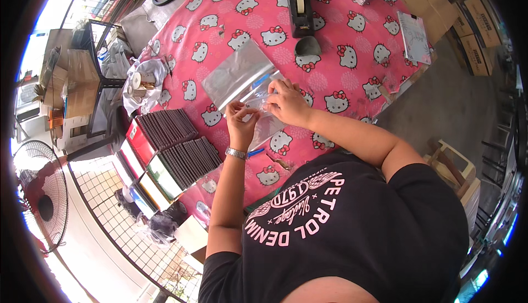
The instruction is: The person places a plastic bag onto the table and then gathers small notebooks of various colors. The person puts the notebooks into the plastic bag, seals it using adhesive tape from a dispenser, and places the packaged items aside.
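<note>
Both hands are at a clear plastic sleeve (254,101) over the pink patterned tablecloth. My left hand (242,122), with a metal watch (236,153) on its wrist, pinches the near-left part of the film between thumb and fingers. On the other side, my right hand (287,103) has its fingers bent down and closed on the film. More flat, shiny clear sleeves (234,75) lie beneath and beyond the hands, with a blue strip showing through. A blue pen (256,153) rests close to my left wrist.
Stacked spiral-bound notebooks (179,149) stand at the table's left edge. A black tape dispenser (300,9) and a dark cup-like piece (307,46) are at the far side. Notebooks (414,37) lie far right. A fan (44,196) stands left; cardboard boxes (473,33) are beyond the table.
</note>
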Action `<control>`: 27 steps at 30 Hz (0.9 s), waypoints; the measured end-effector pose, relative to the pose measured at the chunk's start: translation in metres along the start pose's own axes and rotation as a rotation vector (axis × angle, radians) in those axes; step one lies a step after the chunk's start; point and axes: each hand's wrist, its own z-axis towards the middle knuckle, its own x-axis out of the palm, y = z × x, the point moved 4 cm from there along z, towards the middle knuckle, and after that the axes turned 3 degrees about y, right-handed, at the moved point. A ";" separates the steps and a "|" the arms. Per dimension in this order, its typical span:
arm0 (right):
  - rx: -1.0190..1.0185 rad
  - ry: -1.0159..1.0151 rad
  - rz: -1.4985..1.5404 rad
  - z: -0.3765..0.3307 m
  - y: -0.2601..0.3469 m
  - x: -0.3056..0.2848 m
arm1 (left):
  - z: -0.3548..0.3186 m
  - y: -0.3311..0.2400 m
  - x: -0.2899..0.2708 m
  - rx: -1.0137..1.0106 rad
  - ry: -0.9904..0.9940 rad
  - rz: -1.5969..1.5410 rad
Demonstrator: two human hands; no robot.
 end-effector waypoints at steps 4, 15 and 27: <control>-0.030 -0.040 0.024 0.032 -0.019 -0.006 | 0.004 0.006 -0.004 -0.193 0.032 0.065; 0.991 -0.426 0.720 0.111 -0.224 -0.074 | 0.037 -0.037 -0.014 -0.286 0.311 0.372; 0.917 -0.620 1.310 0.044 -0.179 0.000 | 0.023 0.022 0.008 -0.360 0.279 -0.640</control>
